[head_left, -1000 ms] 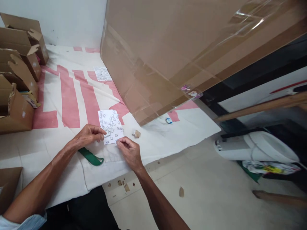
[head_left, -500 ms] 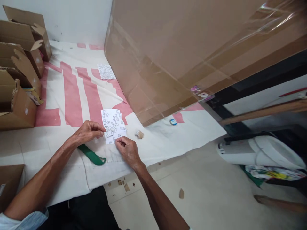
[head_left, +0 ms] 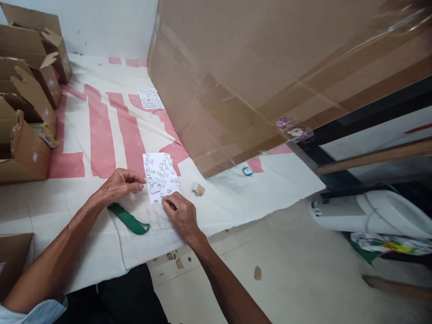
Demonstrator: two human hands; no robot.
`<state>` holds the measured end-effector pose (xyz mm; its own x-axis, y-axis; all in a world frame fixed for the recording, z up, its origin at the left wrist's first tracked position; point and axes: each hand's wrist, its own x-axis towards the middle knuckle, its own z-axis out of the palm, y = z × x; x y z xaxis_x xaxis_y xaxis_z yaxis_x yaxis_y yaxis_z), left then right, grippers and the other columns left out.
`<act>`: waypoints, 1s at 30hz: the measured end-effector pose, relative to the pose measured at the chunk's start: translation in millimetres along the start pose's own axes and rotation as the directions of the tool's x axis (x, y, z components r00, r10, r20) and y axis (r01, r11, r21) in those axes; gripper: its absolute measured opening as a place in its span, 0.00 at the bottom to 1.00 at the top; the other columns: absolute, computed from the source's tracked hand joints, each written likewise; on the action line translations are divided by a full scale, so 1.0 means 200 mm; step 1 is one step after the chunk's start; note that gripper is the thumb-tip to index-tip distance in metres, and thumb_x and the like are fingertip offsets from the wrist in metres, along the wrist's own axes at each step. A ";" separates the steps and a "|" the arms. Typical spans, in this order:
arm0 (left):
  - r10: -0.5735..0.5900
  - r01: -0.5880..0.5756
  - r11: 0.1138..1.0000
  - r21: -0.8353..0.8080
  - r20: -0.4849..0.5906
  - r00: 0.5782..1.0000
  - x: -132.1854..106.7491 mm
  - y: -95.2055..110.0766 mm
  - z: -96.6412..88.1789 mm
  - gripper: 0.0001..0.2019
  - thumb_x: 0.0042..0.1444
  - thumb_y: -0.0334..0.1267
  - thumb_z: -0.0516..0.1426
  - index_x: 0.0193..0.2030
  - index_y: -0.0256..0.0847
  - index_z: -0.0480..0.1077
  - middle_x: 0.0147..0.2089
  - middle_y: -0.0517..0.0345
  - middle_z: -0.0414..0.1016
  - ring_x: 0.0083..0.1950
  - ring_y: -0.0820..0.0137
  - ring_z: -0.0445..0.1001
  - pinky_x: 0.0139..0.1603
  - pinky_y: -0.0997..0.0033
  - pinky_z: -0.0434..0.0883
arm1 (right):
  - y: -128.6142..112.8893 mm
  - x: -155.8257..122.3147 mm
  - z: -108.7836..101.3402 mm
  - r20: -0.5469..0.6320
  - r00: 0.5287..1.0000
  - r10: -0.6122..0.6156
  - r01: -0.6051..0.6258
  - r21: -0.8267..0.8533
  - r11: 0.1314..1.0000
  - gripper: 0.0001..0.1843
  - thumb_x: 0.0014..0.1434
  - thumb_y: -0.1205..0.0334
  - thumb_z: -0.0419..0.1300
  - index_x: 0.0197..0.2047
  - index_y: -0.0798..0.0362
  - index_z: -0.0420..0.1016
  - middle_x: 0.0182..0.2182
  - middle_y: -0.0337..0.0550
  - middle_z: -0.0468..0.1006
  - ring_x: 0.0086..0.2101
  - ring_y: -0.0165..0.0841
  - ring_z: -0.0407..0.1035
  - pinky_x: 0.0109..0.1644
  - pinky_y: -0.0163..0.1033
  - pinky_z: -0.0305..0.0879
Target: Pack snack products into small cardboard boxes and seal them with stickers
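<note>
A white sheet of paper (head_left: pixel 156 163) lies on the cloth-covered table, covered with small grey-outlined, ring-like shapes; whether they are loose pieces or printed I cannot tell. My left hand (head_left: pixel 123 185) is at the sheet's left edge, thumb and forefinger drawn together in a pinch. At its lower right, my right hand (head_left: pixel 181 212) has its fingertips pinched over the paper. Anything between the fingers of either hand is too small to make out. Below my left hand lies a green strap (head_left: pixel 130 219) with a curled end. Right of the sheet sits a small crumpled brownish piece (head_left: pixel 198 190).
Open cardboard boxes (head_left: pixel 32 155) line the left side. A huge taped carton (head_left: pixel 232 85) stands on the table at the right. Behind the sheet lies a patterned white square (head_left: pixel 150 98). A blue-and-white roll (head_left: pixel 247 171) rests by the carton; a white bucket (head_left: pixel 357 211) stands lower right.
The camera view has shifted slightly. Both hands stay beside the sheet in nearly the same pinched pose, with the left fingers moved very slightly.
</note>
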<state>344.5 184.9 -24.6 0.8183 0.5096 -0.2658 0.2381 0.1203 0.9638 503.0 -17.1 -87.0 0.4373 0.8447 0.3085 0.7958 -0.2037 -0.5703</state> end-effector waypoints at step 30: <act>0.079 -0.327 0.230 0.916 0.318 0.945 0.00 -0.02 0.21 0.14 0.65 0.25 0.51 0.46 0.41 0.76 0.47 0.50 0.74 0.45 0.58 0.71 0.38 0.64 0.64 | 0.01 -0.01 0.04 -0.005 1.000 0.009 -0.009 -0.061 0.998 0.13 0.69 0.65 0.55 0.36 0.49 0.80 0.34 0.42 0.81 0.35 0.33 0.74 0.42 0.36 0.66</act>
<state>365.1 147.2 -29.9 0.9582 0.2201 -0.1828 0.2662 -0.9199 0.2880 500.6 -15.1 -95.0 0.4465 0.8404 0.3073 0.8158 -0.2412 -0.5255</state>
